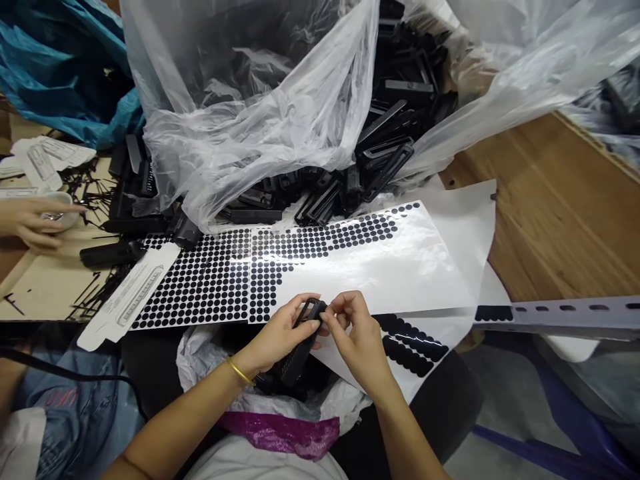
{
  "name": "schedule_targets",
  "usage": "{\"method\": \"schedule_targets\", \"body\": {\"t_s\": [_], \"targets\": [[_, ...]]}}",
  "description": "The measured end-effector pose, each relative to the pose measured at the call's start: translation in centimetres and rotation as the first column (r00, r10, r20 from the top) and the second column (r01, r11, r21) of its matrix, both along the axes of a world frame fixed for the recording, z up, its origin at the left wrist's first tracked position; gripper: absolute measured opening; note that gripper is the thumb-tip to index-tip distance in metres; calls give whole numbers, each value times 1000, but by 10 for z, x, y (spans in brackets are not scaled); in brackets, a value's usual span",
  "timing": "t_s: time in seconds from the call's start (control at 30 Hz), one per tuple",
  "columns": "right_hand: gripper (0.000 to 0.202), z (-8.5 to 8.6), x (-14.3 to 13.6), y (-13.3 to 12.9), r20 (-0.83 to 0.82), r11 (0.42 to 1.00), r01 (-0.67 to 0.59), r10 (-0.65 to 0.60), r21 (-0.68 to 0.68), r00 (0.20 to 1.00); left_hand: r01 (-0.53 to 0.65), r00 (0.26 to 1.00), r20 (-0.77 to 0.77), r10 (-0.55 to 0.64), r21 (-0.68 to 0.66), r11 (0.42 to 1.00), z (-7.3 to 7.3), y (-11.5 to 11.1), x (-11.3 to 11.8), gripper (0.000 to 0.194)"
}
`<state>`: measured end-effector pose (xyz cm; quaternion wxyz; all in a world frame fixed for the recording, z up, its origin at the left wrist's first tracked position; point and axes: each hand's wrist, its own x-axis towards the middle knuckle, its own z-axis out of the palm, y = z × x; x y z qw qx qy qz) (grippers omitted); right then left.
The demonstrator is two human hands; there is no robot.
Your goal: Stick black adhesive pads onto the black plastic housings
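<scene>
A black plastic part (pixel 295 357) is tilted upright in my left hand (pixel 285 333), whose fingers and thumb wrap round its upper end. My right hand (pixel 357 333) pinches at the top end of the same part, thumb and forefinger together; whatever is between those fingertips is too small to make out. Just beyond my hands lies a white sheet (pixel 370 273) with rows of round black stickers, its right portion bare. Another sheet (pixel 200 280), full of black dots, adjoins it on the left. Below my hands, an open bag (pixel 240 400) holds dark parts.
Many black parts (pixel 385 120) are heaped behind the sheets, partly under clear plastic (pixel 280 127). A paper cutout (pixel 130 297) overlaps the left sheet. Another person's hand (pixel 40 220) is at far left near black scraps. A metal rail (pixel 575 312) runs at right.
</scene>
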<state>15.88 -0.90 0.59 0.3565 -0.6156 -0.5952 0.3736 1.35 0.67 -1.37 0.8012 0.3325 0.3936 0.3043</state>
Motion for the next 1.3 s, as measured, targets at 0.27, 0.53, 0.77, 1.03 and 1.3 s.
{"method": "schedule_targets", "body": {"t_s": [0.27,0.53,0.77,1.03,1.3], "targets": [[6,-12,-6,-3,167,988,11,-38,156,985,25,996,-94,-14,118,993,-3,0,0,43],[8,-17,-17,-15,274,952,52,-138,301,952,-63,992,-96,78,145,987,-3,-4,5,40],[18,-9,-13,-20,46,883,295,-334,365,942,-130,989,76,123,82,988,6,-1,9,41],[18,-5,4,-5,-293,934,344,-303,98,907,-130,985,119,127,18,991,10,-2,6,45],[21,-7,-2,3,-258,992,117,-126,-52,958,-111,994,0,112,154,982,5,-9,7,48]]}}
